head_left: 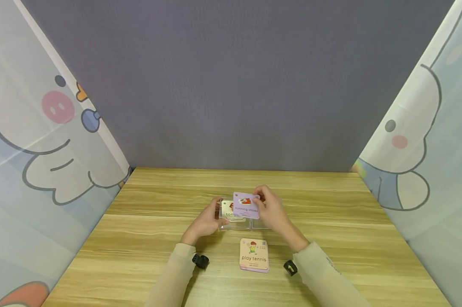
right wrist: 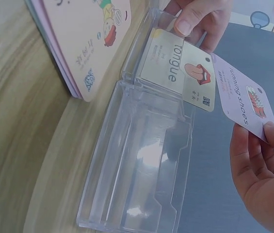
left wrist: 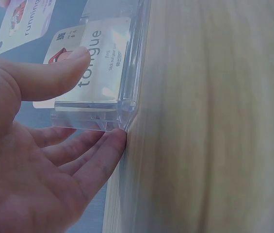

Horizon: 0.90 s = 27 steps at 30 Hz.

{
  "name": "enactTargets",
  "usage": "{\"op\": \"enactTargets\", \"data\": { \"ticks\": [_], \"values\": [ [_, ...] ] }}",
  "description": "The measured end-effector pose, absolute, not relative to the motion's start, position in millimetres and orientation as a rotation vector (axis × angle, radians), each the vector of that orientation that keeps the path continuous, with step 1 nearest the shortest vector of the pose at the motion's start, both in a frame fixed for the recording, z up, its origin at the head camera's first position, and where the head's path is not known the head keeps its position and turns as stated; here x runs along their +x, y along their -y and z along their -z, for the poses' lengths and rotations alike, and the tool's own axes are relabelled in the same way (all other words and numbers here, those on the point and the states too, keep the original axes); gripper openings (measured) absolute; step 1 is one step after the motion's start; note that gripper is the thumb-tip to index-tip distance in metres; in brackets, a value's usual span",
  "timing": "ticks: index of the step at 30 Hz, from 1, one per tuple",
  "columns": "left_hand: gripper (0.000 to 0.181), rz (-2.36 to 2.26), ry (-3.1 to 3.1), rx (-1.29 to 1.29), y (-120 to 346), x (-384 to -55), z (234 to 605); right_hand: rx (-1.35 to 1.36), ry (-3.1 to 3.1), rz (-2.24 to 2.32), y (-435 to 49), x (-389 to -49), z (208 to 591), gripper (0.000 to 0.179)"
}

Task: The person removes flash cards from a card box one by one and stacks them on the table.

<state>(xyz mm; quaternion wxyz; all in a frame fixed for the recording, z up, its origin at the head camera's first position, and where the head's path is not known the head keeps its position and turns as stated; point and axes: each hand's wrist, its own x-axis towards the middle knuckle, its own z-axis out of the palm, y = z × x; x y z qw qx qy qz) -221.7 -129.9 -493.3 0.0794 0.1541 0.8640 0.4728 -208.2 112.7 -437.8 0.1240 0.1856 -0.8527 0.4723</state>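
A purple "running shoes" card (head_left: 243,211) is pinched by the fingers and thumb of my right hand (head_left: 273,213), held above a clear plastic box (right wrist: 132,165). The box has two compartments side by side. One compartment holds a pale "tongue" card (left wrist: 108,58) standing on a slant; the right wrist view shows the other with nothing in it. My left hand (left wrist: 35,92) grips the box's left end, thumb over the tongue card and fingers against the outer wall. The running shoes card partly covers the tongue card in the head view.
A stack of cards, topped by a "play tennis" card (head_left: 254,255), lies on the wooden table (head_left: 138,256) in front of the box. A grey panel (head_left: 238,85) rises behind the table. Curtains with cartoon figures (head_left: 58,106) hang at both sides.
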Motion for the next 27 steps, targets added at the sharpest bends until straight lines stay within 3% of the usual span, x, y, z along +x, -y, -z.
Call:
{"op": "enactTargets", "data": {
  "ticks": [27],
  "values": [
    [0.078, -1.42, -2.583, 0.468, 130.1, -221.3, 492.1, 0.544, 2.48, -1.397, -119.6, -193.7, 427.7, 0.014]
  ]
}}
